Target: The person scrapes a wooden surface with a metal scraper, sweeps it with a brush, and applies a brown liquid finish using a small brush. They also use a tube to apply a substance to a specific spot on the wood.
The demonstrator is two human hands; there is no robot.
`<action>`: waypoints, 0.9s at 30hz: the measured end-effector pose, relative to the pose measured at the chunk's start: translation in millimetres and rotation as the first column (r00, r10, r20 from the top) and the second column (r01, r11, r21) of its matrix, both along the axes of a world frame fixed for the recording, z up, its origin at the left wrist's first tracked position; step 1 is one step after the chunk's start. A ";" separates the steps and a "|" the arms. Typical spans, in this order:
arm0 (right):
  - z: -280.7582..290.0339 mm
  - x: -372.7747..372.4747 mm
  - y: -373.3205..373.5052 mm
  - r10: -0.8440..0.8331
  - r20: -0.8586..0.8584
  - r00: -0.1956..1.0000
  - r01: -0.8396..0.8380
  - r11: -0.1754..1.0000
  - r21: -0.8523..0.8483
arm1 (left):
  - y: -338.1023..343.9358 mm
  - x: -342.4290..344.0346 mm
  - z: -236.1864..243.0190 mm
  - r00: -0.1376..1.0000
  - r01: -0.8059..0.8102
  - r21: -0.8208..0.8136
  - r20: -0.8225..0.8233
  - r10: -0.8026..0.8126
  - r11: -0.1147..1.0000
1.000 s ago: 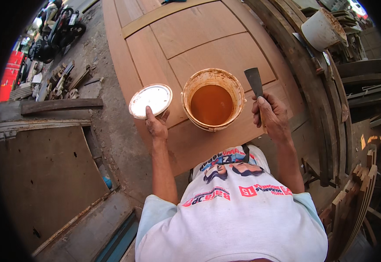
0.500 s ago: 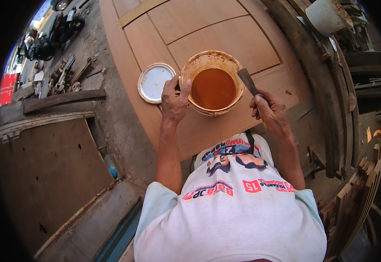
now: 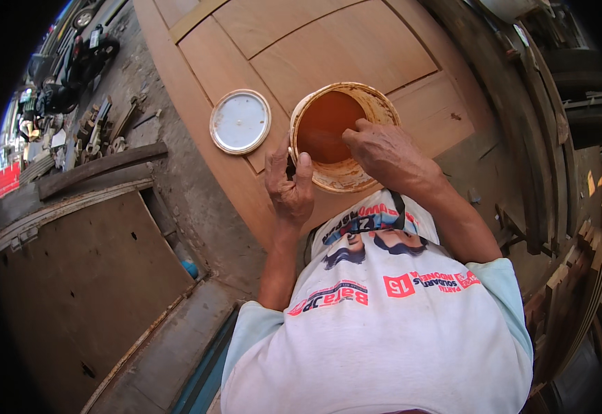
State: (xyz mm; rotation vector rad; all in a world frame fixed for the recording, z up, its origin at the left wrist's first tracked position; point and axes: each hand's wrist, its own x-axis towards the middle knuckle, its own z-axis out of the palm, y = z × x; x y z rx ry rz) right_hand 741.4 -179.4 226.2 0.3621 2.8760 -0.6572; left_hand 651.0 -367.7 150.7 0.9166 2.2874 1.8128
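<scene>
Panelled wood (image 3: 356, 52) lies before us, bearing our bucket (image 3: 342, 176) and, left of it, 1 pale lid (image 3: 240, 122). Our left hand (image 3: 290, 190) meets the bucket's side, thumb and fingers apart; our right hand (image 3: 387, 155) curls over the opening, its grip hidden.

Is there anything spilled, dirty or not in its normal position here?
The bucket looks tilted: its brown liquid gathers toward the far left side. Also, a small dark mark interrupts the door's plain wood; whether spilled, I cannot tell.
</scene>
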 end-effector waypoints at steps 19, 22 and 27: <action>14.8 22.2 3.3 -0.163 -0.370 0.915 0.101 0.978 -0.181 | -29.2 -1.1 -5.5 0.976 -0.001 0.087 0.219 -0.018 0.996; 12.2 32.9 14.3 -0.409 -0.378 0.831 0.290 0.897 -0.334 | -33.6 -7.9 -9.4 0.961 0.014 0.106 0.274 -0.042 0.994; -16.0 29.1 26.4 -0.571 -0.280 0.772 0.482 0.813 -0.326 | -35.6 -11.5 -13.1 0.981 0.014 0.110 0.191 -0.035 0.994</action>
